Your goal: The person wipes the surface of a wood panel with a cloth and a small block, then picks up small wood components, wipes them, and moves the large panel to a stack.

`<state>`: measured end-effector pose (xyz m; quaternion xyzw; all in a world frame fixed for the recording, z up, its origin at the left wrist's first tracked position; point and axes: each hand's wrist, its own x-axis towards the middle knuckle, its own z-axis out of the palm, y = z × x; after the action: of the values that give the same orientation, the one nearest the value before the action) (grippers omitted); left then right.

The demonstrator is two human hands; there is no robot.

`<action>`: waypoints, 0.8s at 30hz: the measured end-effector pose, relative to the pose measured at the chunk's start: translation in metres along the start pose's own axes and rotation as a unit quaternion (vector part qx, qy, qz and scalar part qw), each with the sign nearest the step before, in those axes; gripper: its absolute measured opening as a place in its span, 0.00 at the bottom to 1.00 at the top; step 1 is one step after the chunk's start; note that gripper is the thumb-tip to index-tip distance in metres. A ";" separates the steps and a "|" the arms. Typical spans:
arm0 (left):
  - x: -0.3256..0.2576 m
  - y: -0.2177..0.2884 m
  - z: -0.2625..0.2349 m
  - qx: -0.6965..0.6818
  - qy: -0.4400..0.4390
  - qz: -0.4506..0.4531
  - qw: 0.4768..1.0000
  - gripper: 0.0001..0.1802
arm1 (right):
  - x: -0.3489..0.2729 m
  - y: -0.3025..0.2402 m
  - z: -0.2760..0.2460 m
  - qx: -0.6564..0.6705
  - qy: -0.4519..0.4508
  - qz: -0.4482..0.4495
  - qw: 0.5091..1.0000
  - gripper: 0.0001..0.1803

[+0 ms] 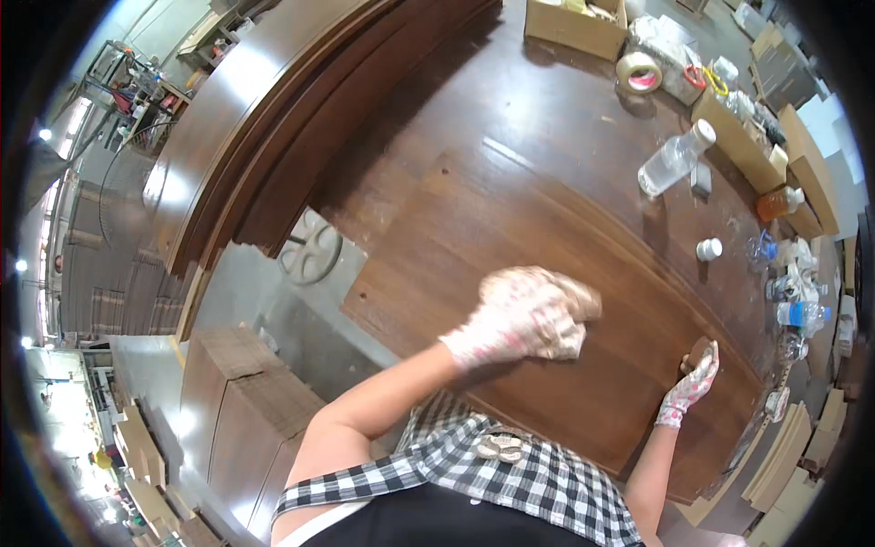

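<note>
Your checked apron (574, 483) lies nearest. Your left hand (527, 317) has fingers clamped on a blurred tan pad (586, 299); your right hand's (695, 381) curl round a brown piece (697, 351). Uneven pressure could scratch the wooden panel (492, 228) beneath; overreaching might topple the clear bottle (672, 166).

I see the panel (492, 242) lying on the table (574, 109), the left hand (529, 314) over its middle, the right hand (697, 378) near its right end. Behind it, to my right, stands a bottle (670, 166); farther back, a tape roll (624, 77) beside a box (574, 32). Stacked boards (283, 118) lie left.
</note>
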<state>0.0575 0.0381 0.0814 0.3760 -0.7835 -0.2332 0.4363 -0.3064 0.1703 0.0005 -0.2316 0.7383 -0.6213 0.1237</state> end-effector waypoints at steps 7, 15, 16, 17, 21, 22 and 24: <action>0.100 -0.121 -0.041 0.325 -0.105 -0.143 0.929 0.16 | -0.006 -0.016 0.002 -0.036 0.026 0.016 0.999 0.19; 0.082 -0.103 -0.069 0.010 -0.063 -0.105 0.992 0.21 | -0.009 -0.016 0.006 -0.045 0.032 0.035 0.998 0.18; 0.067 -0.086 -0.045 0.193 -0.086 0.087 0.974 0.20 | -0.008 -0.016 0.004 -0.041 0.027 0.033 0.998 0.18; 0.040 -0.077 -0.021 0.199 -0.142 0.132 0.961 0.21 | -0.008 -0.014 0.003 -0.047 0.022 0.040 0.998 0.19; 0.074 -0.068 -0.054 0.090 -0.154 -0.015 0.984 0.20 | -0.017 -0.024 0.015 -0.056 0.035 0.030 0.997 0.20; 0.078 -0.079 -0.071 0.130 -0.156 -0.135 0.970 0.20 | -0.015 -0.025 0.016 -0.061 0.042 0.020 0.997 0.20; 0.076 -0.086 -0.111 0.206 -0.026 -0.152 0.966 0.23 | -0.008 -0.021 0.009 -0.075 0.034 0.019 0.996 0.20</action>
<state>0.1607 -0.0782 0.1173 0.5661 -0.7596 -0.1396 0.2882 -0.2914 0.1641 0.0180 -0.2045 0.7907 -0.5696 0.0927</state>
